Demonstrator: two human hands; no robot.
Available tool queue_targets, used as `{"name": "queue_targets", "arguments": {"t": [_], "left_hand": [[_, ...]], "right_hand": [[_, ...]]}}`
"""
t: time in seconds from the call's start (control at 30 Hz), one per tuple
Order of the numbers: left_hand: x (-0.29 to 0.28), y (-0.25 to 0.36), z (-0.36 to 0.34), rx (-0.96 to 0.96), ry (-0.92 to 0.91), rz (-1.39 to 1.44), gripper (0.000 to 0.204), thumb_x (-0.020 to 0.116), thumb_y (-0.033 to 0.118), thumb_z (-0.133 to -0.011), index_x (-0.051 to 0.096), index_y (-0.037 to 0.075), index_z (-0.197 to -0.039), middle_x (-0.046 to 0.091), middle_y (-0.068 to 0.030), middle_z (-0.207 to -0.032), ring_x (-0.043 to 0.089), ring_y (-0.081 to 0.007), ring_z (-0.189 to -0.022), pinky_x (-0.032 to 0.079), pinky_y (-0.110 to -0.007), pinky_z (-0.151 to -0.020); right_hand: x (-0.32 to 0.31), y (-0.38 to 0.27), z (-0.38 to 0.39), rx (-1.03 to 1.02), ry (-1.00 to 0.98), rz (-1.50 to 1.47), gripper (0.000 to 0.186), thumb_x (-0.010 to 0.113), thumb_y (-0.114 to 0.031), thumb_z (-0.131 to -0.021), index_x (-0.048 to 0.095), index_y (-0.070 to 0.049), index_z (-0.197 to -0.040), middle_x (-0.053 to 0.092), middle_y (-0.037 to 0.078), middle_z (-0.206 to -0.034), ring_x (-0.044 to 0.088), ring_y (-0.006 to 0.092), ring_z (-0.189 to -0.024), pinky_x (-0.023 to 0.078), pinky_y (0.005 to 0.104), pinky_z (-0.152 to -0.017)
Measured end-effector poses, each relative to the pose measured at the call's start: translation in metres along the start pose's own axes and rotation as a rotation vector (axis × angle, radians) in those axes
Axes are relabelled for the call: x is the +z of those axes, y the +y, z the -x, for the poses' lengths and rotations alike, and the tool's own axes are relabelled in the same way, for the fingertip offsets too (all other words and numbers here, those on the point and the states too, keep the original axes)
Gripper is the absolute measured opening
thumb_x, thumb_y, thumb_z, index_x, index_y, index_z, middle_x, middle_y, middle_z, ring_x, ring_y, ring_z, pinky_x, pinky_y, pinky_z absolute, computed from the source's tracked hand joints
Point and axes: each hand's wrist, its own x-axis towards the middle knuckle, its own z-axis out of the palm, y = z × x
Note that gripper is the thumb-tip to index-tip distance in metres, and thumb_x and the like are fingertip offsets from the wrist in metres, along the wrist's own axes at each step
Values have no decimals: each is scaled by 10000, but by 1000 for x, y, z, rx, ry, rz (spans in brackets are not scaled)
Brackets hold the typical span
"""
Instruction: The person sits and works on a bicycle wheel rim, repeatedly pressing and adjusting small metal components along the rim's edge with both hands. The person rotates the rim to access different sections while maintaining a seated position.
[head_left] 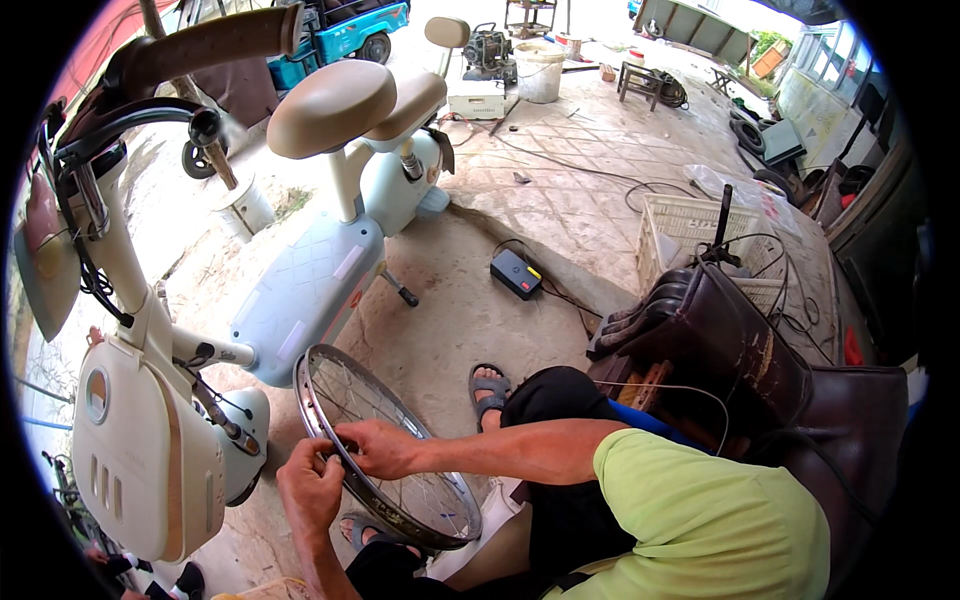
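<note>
A spoked wheel rim [392, 385] leans tilted in front of my legs, its thin spokes running across the inside. My left hand [312, 484] is at the outer near-left edge of the rim, thumb and fingers pinched together; whatever lies between them is too small to make out. Across the rim's edge, my right hand [378, 448] reaches in from the right, its fingers closed on the metal. The two hands almost meet. To their left stands a pale electric bike [305, 275] with a tan saddle and a cream front box.
A small black box [516, 273] with a cable lies on the concrete ahead. At right are a worn maroon leather seat [735, 330] and a cream plastic crate [690, 225]. A white bucket [540, 72] and an engine [489, 55] stand farther back. Cables trail over the floor.
</note>
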Motion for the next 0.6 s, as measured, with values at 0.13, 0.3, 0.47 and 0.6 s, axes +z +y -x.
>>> {"name": "queue_targets", "arguments": {"t": [0.13,0.3,0.47,0.6], "left_hand": [[-1,0,0,6,-11,-22,88,701,34,-798,685,-7,-874,525,-77,-534,479,-120,-473,426,-320,-508],[1,2,1,2,7,34,83,678,31,-799,677,-22,-864,488,-21,-531,434,-80,-492,379,-293,-491],[-1,-1,1,4,-11,27,77,683,30,-800,673,-23,-855,495,-22,-532,444,-80,-490,385,-289,-493],[0,2,1,9,2,14,76,685,30,-801,674,-20,-857,498,-20,-536,445,-78,-492,388,-289,-491]], "right_hand": [[3,5,0,-20,-14,60,202,655,-175,-899,607,-26,-1027,680,220,-917,662,406,-868,511,432,-716],[2,5,0,-17,8,22,205,652,-228,-904,624,-47,-998,676,213,-892,656,418,-837,503,464,-698],[2,5,0,-22,2,44,212,649,-229,-905,622,-45,-1006,677,215,-901,658,417,-839,503,464,-699],[2,7,0,-20,-11,41,222,648,-231,-904,627,-46,-1024,681,215,-913,660,417,-852,505,464,-708]]}}
